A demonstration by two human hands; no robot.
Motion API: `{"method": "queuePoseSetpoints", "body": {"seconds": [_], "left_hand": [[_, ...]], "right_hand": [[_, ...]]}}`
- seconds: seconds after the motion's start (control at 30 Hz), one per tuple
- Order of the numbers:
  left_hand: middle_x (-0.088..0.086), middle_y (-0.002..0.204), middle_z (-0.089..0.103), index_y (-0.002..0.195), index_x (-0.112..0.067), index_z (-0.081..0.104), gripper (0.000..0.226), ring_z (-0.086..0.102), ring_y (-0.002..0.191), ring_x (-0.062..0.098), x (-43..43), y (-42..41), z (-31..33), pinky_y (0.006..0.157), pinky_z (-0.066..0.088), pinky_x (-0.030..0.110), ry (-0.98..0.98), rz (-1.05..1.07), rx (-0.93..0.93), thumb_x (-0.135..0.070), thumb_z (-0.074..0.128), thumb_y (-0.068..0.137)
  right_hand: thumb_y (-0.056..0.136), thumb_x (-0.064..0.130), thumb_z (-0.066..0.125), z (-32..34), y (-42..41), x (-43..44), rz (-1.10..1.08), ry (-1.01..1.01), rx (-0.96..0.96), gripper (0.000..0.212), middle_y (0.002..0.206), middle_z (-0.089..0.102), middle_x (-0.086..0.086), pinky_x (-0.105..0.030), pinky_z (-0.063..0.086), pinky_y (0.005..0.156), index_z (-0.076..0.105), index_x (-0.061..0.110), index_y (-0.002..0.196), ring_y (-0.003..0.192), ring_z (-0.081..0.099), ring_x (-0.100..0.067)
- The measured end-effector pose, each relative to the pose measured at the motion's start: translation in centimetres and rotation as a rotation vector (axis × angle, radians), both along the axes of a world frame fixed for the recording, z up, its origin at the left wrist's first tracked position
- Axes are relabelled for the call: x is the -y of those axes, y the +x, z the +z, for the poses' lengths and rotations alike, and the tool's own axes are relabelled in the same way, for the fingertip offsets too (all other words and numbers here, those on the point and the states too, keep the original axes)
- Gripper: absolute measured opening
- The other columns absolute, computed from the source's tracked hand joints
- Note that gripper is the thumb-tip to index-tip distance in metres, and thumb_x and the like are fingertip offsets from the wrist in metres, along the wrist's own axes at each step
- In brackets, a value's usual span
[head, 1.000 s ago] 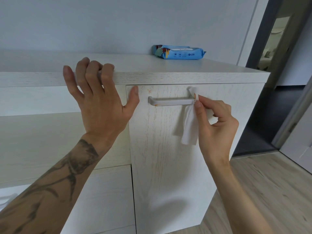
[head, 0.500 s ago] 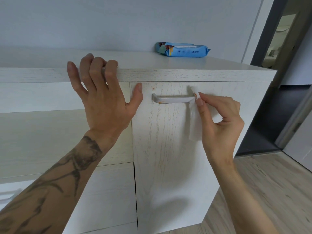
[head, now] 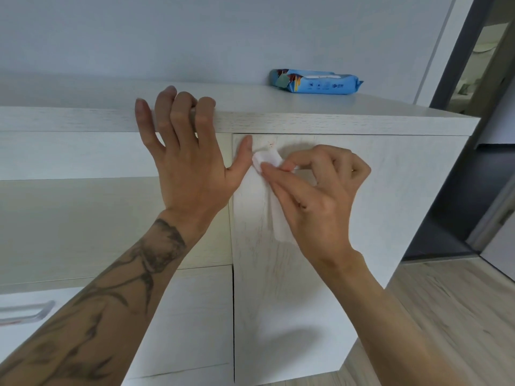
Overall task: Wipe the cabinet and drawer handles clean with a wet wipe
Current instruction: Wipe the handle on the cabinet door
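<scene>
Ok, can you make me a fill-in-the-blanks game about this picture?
The right hand pinches a white ____ against the cabinet door.
The left hand rests on the front edge of the cabinet's ____.
The pack of wipes lying up there is coloured ____.
A drawer handle shows at the bottom ____ of the picture.
Missing words: wipe, top, blue, left.

The door handle seems wholly hidden under the right grip (head: pixel 320 196) and the wet wipe (head: pixel 267 160). Left of the cabinet door (head: pixel 278 307), the drawer handle (head: pixel 28 313) is blurred and cut by the picture's edge. Above the door, print on the blue pack (head: pixel 317 82) is too small to read.
</scene>
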State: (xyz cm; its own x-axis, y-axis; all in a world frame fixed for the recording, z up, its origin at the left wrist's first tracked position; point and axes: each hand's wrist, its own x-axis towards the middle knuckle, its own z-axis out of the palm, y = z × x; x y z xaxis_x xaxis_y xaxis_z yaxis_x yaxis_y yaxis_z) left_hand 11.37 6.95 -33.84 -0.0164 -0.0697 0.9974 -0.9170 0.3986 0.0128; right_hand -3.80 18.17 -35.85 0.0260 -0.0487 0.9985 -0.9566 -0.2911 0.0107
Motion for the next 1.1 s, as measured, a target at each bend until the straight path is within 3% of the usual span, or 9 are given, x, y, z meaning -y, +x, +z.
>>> {"method": "queuePoseSetpoints", "body": {"seconds": [0.13,0.47,0.67,0.77,1.0,1.1], "left_hand": [[0.025,0.129,0.063,0.132,-0.010,0.040,0.058,0.042,0.138,0.040,0.1,0.0,0.0,0.125,0.022,0.063,-0.003,0.003,0.001,-0.059,0.049,0.102],[0.024,0.130,0.063,0.132,-0.011,0.039,0.057,0.047,0.139,0.042,0.0,0.1,0.1,0.127,0.019,0.060,0.003,0.003,0.020,-0.059,0.047,0.103],[0.024,0.130,0.063,0.132,-0.011,0.040,0.057,0.046,0.139,0.042,0.0,0.0,0.0,0.127,0.019,0.060,-0.008,0.011,0.020,-0.059,0.045,0.103],[0.024,0.130,0.063,0.132,-0.011,0.040,0.057,0.043,0.139,0.040,0.0,0.1,0.1,0.126,0.020,0.060,-0.007,0.010,0.013,-0.060,0.044,0.103],[0.024,0.130,0.063,0.132,-0.011,0.041,0.056,0.047,0.139,0.042,0.0,0.1,0.1,0.126,0.019,0.060,-0.002,0.001,0.023,-0.060,0.044,0.104],[0.023,0.129,0.064,0.132,-0.011,0.041,0.057,0.044,0.139,0.040,0.1,0.1,0.0,0.126,0.019,0.060,-0.010,0.005,0.021,-0.060,0.043,0.103]], "right_hand": [[0.098,0.022,0.080,-0.7,-0.2,0.0,-0.067,-0.097,0.010,0.007,0.096,0.076,0.004,-0.053,0.039,0.085,0.086,0.024,0.098,0.102,0.054,-0.021],[0.099,0.021,0.078,-0.5,0.0,-0.2,-0.087,-0.091,0.022,0.008,0.091,0.074,0.002,-0.048,0.035,0.087,0.086,0.024,0.100,0.099,0.054,-0.023],[0.100,0.032,0.076,1.1,0.4,0.8,-0.110,-0.019,0.017,0.011,0.104,0.073,-0.003,-0.049,0.035,0.088,0.084,0.026,0.101,0.108,0.048,-0.023],[0.100,0.035,0.076,1.2,-0.2,0.8,-0.095,-0.041,-0.006,0.012,0.102,0.075,0.003,-0.046,0.033,0.089,0.084,0.026,0.098,0.109,0.049,-0.023],[0.096,0.032,0.081,0.6,-0.3,0.2,0.057,-0.013,0.158,0.008,0.098,0.073,0.007,-0.057,0.042,0.085,0.084,0.025,0.096,0.109,0.052,-0.025],[0.095,0.033,0.082,0.9,0.3,0.1,0.066,0.040,0.205,0.007,0.100,0.072,0.010,-0.048,0.037,0.093,0.084,0.026,0.094,0.110,0.055,-0.030]]}}
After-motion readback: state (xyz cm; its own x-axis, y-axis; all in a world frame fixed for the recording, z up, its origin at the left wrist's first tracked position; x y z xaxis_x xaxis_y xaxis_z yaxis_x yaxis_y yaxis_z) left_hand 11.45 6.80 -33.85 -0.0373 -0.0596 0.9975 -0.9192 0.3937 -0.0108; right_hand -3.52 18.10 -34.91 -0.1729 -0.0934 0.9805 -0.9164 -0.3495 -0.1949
